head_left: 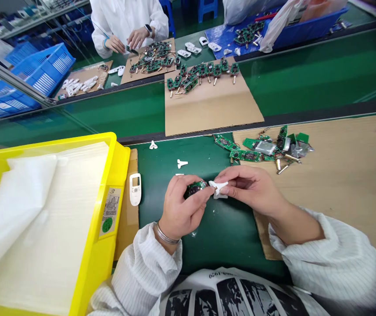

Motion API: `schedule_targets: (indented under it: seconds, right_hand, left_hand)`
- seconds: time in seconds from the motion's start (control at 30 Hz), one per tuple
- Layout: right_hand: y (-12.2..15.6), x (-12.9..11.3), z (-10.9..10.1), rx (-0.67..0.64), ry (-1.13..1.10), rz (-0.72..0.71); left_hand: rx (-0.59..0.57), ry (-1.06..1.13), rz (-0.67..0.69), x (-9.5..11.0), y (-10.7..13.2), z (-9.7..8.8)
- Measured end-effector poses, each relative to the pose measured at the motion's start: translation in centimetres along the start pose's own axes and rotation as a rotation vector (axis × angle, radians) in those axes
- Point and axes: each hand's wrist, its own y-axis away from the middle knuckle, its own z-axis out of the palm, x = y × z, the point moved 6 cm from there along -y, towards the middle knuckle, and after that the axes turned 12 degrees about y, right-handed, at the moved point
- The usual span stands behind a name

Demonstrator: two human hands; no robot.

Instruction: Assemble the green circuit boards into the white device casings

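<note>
Over the green bench, my left hand (185, 202) is closed around a green circuit board (195, 188), most of it hidden behind the fingers. My right hand (252, 188) pinches a small white plastic piece (218, 186) at the board's end, where a metal tip shows. Beyond my hands a similar white piece (181, 163) lies on the bench, and another white piece (153, 145) is farther back. To the left rests a white handheld casing (135, 189) with a window and buttons. Several circuit boards (250, 149) with metal probes are heaped behind my right hand.
A yellow bin (117, 162) lined with white sheets stands at the left. Cardboard (339, 184) covers the bench's right side. Across the conveyor (293, 83), where cardboard with boards (214, 109) lies, a co-worker (128, 26) handles a board. Blue crates (48, 70) stand at the far left.
</note>
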Motion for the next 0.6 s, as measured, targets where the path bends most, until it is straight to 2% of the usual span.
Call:
schedule_targets:
  seconds: [0.27,0.5,0.6]
  right_hand:
    - [0.2,-0.7,-0.4,0.12,0.182,-0.091]
    - [0.5,-1.3,-0.2,0.136,0.211,-0.171]
    - [0.6,-1.0,-0.3,0.174,0.26,-0.153]
  left_hand:
    - [0.104,0.043,-0.074,-0.5,-0.2,-0.5]
    - [0.05,-0.019,-0.077,-0.7,-0.1,0.2]
    - [0.057,-0.039,-0.067,-0.8,0.1,0.2]
